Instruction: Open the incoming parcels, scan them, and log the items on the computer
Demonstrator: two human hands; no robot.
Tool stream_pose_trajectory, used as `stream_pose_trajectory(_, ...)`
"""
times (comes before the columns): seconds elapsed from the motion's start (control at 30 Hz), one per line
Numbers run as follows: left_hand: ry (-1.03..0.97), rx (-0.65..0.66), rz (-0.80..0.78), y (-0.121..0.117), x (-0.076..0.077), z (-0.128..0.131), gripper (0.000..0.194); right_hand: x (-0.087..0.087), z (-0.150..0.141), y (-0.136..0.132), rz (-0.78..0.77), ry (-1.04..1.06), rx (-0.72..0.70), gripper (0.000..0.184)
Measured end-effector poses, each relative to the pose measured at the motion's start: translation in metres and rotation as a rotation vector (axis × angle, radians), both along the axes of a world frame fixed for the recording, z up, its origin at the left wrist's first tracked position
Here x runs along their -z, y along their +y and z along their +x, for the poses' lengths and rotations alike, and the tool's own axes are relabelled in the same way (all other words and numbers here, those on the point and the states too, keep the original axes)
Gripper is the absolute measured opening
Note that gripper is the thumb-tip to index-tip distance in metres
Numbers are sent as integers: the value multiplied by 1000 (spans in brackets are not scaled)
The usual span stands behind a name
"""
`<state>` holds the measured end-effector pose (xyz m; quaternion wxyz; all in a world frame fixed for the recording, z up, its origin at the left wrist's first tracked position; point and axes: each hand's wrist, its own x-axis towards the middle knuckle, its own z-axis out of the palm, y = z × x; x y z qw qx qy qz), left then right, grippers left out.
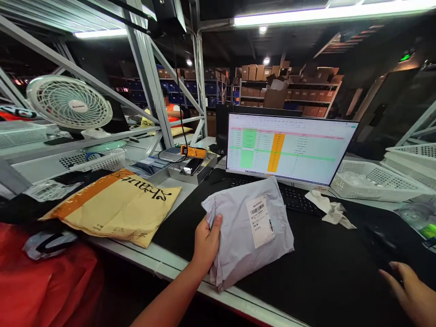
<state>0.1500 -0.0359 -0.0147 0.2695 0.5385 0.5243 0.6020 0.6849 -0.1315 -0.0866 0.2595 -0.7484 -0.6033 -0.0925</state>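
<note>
Dark ceiling point(235, 47), bright strip light point(334, 12), shelves point(313, 85) of cardboard boxes point(260, 72), grey metal frame point(146, 68)

A left hand point(206, 243) grips a soft, pale grey plastic bag point(236, 227) with a white paper label point(261, 222) over a flat black mat point(316, 272).
The right hand point(407, 286) is by a blurry black thing point(382, 240). A flat screen point(306, 145) with green and orange stripes stands behind the bag.
</note>
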Motion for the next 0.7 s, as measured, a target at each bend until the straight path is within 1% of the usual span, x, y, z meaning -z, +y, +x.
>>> stream_pose_trajectory(0.03,25,11,22,0,-6,1,43,-19,-19,-1,-30,49,32,23)
stream_pose_trajectory(0.07,57,20,51,1,-12,3,40,-40,-41,-2,-26,79,25,25)
stream_pose_trajectory(0.13,136,35,120,0,-24,9,36,-80,-93,-2,66,-19,-36,35)
stream_pose_trajectory(0.17,177,42,156,-1,-28,12,36,-98,-118,0,117,-83,-131,39)
stream_pose_trajectory(0.2,216,47,191,-3,-32,16,35,-114,-142,2,167,-150,-247,40)
stream_pose_trajectory(0.23,252,51,224,-4,-35,19,35,-128,-164,6,243,-202,-343,37)
stream_pose_trajectory(0.27,281,52,255,-6,-37,22,35,-140,-183,9,300,-249,-412,34)
stream_pose_trajectory(0.3,305,51,285,-7,-38,24,36,-150,-200,13,351,-302,-450,29)
stream_pose_trajectory(0.37,339,47,332,-10,-40,28,36,-166,-228,18,454,-449,-469,19)
stream_pose_trajectory(0.4,354,49,352,-10,-41,29,35,-172,-239,19,494,-544,-473,18)
stream_pose_trajectory(0.47,391,50,387,-12,-42,30,33,-183,-260,19,555,-739,-510,32)
stream_pose_trajectory(0.53,451,28,418,-14,-42,30,32,-191,-273,19,589,-881,-559,44)
stream_pose_trajectory(0.6,511,-26,468,-17,-41,29,34,-193,-270,23,595,-952,-571,46)
stream_pose_trajectory(0.67,547,-42,530,-21,-37,27,34,-189,-247,34,526,-980,-486,50)
stream_pose_trajectory(0.7,546,-35,565,-22,-34,25,32,-184,-227,41,459,-980,-404,52)
